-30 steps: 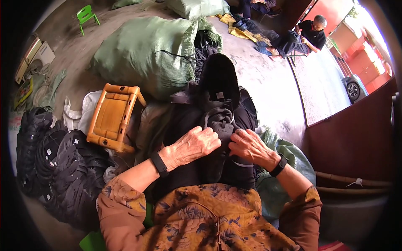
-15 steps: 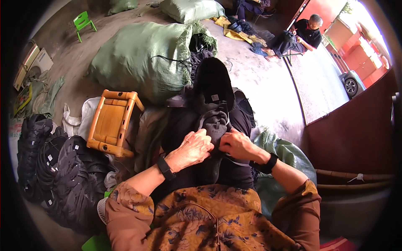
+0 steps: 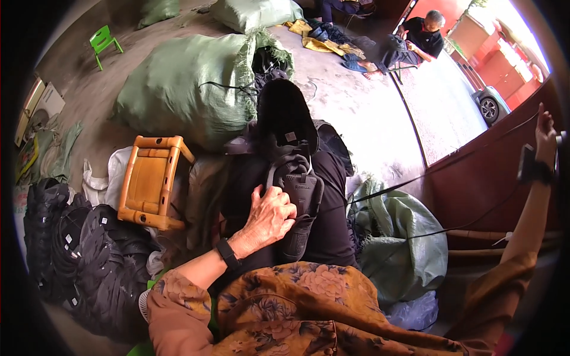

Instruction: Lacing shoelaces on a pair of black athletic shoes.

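A black shoe (image 3: pixel 301 193) lies across my lap, its grey tongue facing up and its toe toward me. My left hand (image 3: pixel 270 215) is closed on the shoe's near left side, fingertips by the lacing. Out at the far right, my right hand (image 3: pixel 544 133) is raised by the dark red panel, closed on a black shoelace (image 3: pixel 389 193) drawn taut from the shoe. A second strand sags below it. Beyond the tongue stands a rounded black part (image 3: pixel 287 113) with a small white label; I cannot tell whether it belongs to the same shoe.
At left sit a bamboo stool (image 3: pixel 148 184) and a pile of black shoes (image 3: pixel 89 255). A stuffed pale green sack (image 3: pixel 178 89) lies ahead; another green sack (image 3: pixel 404 237) is at my right. A seated person (image 3: pixel 421 41) works near the doorway. The dark red panel (image 3: pixel 475 160) borders the right.
My right hand has swung from the shoe to the far right, drawing the shoelace out in a long line. My left hand stays at the shoe, and the view has shifted slightly.
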A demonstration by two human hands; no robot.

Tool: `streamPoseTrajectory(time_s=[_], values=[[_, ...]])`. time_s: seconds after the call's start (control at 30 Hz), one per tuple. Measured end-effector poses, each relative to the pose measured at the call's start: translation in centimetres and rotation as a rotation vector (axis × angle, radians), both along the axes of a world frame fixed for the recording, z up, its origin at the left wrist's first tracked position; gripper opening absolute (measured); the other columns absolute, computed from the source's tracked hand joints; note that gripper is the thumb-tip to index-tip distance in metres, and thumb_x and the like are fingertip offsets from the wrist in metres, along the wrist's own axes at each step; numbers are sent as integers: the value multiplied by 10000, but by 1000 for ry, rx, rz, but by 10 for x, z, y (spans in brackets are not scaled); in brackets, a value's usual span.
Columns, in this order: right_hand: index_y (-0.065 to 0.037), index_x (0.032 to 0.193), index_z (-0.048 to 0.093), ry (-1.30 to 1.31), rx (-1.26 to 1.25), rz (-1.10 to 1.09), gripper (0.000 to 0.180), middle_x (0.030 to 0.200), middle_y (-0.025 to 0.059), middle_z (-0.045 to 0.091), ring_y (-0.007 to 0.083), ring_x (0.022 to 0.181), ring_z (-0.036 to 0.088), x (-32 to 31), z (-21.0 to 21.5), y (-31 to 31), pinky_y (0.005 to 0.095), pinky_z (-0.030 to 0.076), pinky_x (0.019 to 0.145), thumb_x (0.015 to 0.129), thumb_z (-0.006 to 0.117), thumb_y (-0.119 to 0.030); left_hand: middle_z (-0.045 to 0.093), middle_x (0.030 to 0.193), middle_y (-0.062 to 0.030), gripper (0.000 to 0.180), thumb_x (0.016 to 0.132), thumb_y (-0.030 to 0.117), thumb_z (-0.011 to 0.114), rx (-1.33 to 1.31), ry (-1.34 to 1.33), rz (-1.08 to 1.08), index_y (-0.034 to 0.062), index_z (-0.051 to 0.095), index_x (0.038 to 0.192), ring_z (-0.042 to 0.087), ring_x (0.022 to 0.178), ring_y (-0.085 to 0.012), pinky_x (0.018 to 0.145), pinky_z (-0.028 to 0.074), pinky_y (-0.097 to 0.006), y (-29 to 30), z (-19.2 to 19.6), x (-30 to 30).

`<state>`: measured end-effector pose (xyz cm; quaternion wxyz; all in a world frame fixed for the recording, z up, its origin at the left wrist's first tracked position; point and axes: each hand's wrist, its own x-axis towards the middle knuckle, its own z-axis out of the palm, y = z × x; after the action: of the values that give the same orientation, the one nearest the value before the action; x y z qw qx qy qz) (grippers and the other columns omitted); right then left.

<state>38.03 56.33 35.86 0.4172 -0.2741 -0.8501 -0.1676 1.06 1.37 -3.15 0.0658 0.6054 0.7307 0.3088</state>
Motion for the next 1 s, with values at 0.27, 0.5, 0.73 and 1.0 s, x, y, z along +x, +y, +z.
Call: streamPoseTrajectory(time_s=[0.27,0.5,0.73,1.0], values=[[-66,862,564,402,-1041,656,191,797,68,605,134,746,577,-88,-260,-129,277,497,687,956,551,-231,557,865,-20,91,748,217,698,-157,-54,-72,137,686,790,487,1041,-226,933,315,-460,-3,14,-10],[-43,1021,561,-98,-1559,670,92,852,45,660,92,612,582,-197,-360,-331,229,461,533,963,546,-113,548,932,-62,136,716,287,714,-237,-70,74,166,692,773,443,1104,-285,1010,257,-580,4,14,14],[-8,971,533,-381,-1469,684,135,816,77,669,119,539,577,-215,-374,-352,259,455,521,937,574,-132,556,949,-58,126,699,263,728,-188,-305,154,172,713,784,437,1088,-287,983,296,-575,13,9,20],[-69,955,550,-276,-1826,751,165,775,9,647,62,554,561,-208,-347,-368,205,422,497,972,565,-232,554,889,-31,84,721,216,739,7,-50,217,182,685,775,485,1040,-265,993,307,-615,11,1,29]])
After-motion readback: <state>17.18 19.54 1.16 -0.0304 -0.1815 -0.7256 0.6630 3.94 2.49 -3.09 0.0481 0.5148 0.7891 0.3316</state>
